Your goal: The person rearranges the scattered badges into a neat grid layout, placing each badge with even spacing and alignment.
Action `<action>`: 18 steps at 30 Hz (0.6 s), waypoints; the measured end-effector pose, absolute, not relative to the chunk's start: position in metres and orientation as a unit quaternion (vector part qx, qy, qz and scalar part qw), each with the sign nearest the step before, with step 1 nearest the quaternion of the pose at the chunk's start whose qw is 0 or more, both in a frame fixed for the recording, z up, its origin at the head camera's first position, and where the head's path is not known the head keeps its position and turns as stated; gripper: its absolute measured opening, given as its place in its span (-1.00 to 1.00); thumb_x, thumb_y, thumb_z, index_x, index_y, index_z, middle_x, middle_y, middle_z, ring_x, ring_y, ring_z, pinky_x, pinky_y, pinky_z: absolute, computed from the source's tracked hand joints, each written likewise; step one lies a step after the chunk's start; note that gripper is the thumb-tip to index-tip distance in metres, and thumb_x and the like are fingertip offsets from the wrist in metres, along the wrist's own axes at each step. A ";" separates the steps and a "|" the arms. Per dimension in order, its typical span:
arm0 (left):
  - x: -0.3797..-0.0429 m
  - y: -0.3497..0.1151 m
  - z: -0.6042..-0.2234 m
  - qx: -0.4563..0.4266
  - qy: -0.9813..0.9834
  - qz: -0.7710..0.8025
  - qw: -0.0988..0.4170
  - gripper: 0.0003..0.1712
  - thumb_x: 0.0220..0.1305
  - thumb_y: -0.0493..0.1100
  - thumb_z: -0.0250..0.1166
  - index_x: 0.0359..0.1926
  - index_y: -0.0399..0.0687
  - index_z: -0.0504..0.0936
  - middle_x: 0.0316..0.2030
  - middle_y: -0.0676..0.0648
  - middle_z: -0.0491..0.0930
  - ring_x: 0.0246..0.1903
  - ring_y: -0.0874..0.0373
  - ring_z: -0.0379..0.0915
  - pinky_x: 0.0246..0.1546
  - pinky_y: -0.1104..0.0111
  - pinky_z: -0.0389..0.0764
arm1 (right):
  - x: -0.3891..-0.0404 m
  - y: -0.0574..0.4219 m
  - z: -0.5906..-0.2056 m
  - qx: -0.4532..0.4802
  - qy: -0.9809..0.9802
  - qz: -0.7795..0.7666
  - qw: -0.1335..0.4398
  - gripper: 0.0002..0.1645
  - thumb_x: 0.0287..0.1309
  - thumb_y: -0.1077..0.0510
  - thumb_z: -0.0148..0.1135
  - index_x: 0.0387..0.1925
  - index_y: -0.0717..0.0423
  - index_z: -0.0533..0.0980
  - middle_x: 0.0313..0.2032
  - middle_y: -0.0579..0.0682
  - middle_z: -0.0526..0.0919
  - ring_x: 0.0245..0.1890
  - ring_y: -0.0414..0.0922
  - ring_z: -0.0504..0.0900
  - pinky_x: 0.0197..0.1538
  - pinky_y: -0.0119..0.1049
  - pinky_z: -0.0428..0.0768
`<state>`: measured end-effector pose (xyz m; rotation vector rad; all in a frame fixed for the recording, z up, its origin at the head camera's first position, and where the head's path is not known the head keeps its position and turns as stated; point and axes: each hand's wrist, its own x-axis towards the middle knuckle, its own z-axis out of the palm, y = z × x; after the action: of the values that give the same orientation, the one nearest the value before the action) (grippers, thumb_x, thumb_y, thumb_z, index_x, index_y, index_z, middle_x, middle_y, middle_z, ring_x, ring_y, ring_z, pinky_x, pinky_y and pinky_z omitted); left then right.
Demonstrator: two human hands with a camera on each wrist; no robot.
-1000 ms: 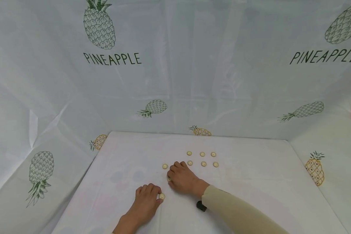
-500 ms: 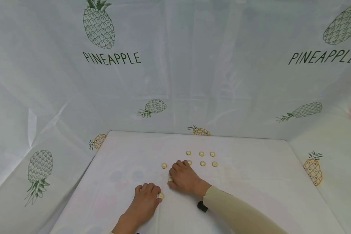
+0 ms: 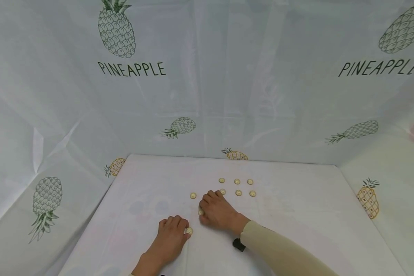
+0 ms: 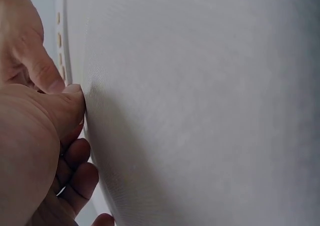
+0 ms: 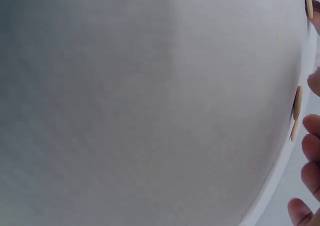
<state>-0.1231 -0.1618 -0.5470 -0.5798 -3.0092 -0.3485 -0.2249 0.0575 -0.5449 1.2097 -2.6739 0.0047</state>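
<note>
In the head view my left hand (image 3: 171, 238) pinches a round cream button (image 3: 189, 230) at the table's surface, between thumb and index finger. My right hand (image 3: 218, 210), farther up and to the right, holds another button (image 3: 201, 212) at the thumb-side fingertips, low over the cloth. Seen from the left wrist, my left hand (image 4: 30, 146) has its thumb close to the tablecloth and hides its button. From the right wrist, a button (image 5: 297, 103) shows edge-on between thumb and fingers; contact is hard to tell there.
One loose button (image 3: 193, 195) lies left of my right hand. Several more lie in two short rows beyond it, including this button (image 3: 237, 181). The white tablecloth (image 3: 296, 207) meets a pineapple-print curtain (image 3: 248, 84) at the back and sides. A black device (image 3: 239, 244) sits at my right wrist.
My right hand has shifted slightly to the right, its button moving along and showing a little more. The left hand keeps its place; the head view has drifted slightly.
</note>
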 end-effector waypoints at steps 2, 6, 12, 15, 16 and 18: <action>-0.123 -0.162 -0.547 -0.185 -0.976 -0.114 0.027 -0.70 0.34 0.02 0.48 -0.07 0.09 0.55 -0.10 0.07 0.49 -0.05 0.11 0.38 0.07 -0.07 0.41 | -0.224 0.058 -0.545 0.408 -0.907 0.003 0.103 -0.70 0.37 -0.20 0.25 -0.14 -0.09 0.62 -0.11 -0.15 0.64 -0.08 -0.14 0.45 0.06 -0.16 0.43; -0.124 -0.162 -0.547 -0.185 -0.975 -0.117 0.027 -0.69 0.33 0.01 0.49 -0.07 0.09 0.56 -0.10 0.07 0.50 -0.05 0.11 0.39 0.07 -0.08 0.42 | -0.223 0.059 -0.544 0.400 -0.912 -0.005 0.095 -0.65 0.40 -0.24 0.25 -0.14 -0.09 0.62 -0.11 -0.15 0.64 -0.06 -0.13 0.46 0.09 -0.16 0.43; -0.124 -0.162 -0.548 -0.188 -0.975 -0.117 0.035 -0.68 0.32 0.02 0.49 -0.08 0.08 0.55 -0.12 0.07 0.50 -0.07 0.11 0.39 0.06 -0.06 0.43 | -0.222 0.059 -0.542 0.405 -0.909 -0.004 0.100 -0.69 0.45 -0.21 0.27 -0.15 -0.09 0.66 -0.13 -0.16 0.67 -0.08 -0.14 0.48 0.08 -0.17 0.45; -0.124 -0.162 -0.549 -0.185 -0.975 -0.116 0.033 -0.68 0.32 0.02 0.50 -0.08 0.09 0.55 -0.11 0.07 0.50 -0.07 0.11 0.39 0.06 -0.06 0.43 | -0.222 0.059 -0.542 0.415 -0.903 0.002 0.110 -0.73 0.46 -0.17 0.28 -0.17 -0.10 0.67 -0.16 -0.16 0.68 -0.11 -0.15 0.49 0.05 -0.18 0.45; -0.124 -0.162 -0.549 -0.184 -0.975 -0.117 0.033 -0.68 0.32 0.03 0.50 -0.08 0.09 0.55 -0.11 0.07 0.50 -0.07 0.12 0.39 0.06 -0.06 0.43 | -0.222 0.059 -0.542 0.416 -0.902 0.003 0.112 -0.74 0.47 -0.16 0.28 -0.17 -0.10 0.67 -0.16 -0.16 0.68 -0.11 -0.15 0.49 0.04 -0.19 0.45; -0.124 -0.162 -0.550 -0.183 -0.975 -0.119 0.031 -0.68 0.31 0.02 0.50 -0.08 0.10 0.55 -0.11 0.08 0.50 -0.07 0.12 0.39 0.06 -0.06 0.43 | -0.222 0.059 -0.542 0.417 -0.902 0.003 0.110 -0.74 0.47 -0.16 0.27 -0.16 -0.10 0.67 -0.16 -0.17 0.68 -0.11 -0.16 0.49 0.03 -0.20 0.44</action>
<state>-0.1239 -0.1615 -0.5495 -0.5628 -3.0047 -0.3655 -0.2224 0.0591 -0.5419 1.2270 -2.6510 0.0088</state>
